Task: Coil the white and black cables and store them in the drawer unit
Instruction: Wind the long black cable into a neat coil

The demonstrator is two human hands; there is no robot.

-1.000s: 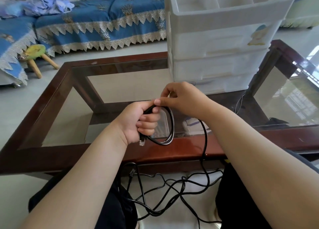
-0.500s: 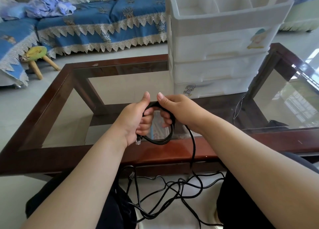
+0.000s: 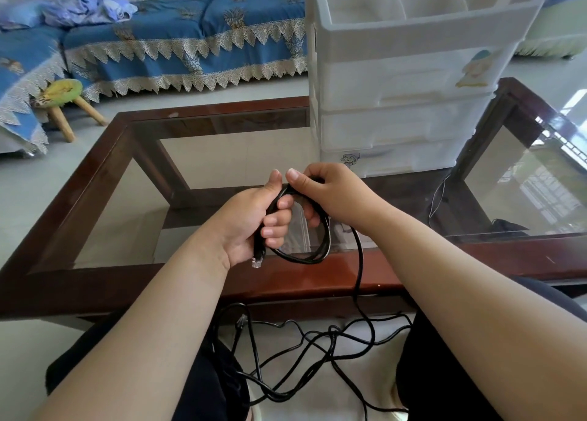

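Both hands hold a coiled black cable [image 3: 313, 249] above the worktop [image 3: 197, 281]: left hand [image 3: 251, 220] closed around the coil, right hand [image 3: 330, 192] pinching its top. The loop hangs upright, its plug [image 3: 256, 260] pointing down; the loose length trails to the floor.

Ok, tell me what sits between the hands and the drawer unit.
Nothing stands there. In the head view, only bare glass table separates the left hand and right hand, both gripping the black cable, from the drawer unit.
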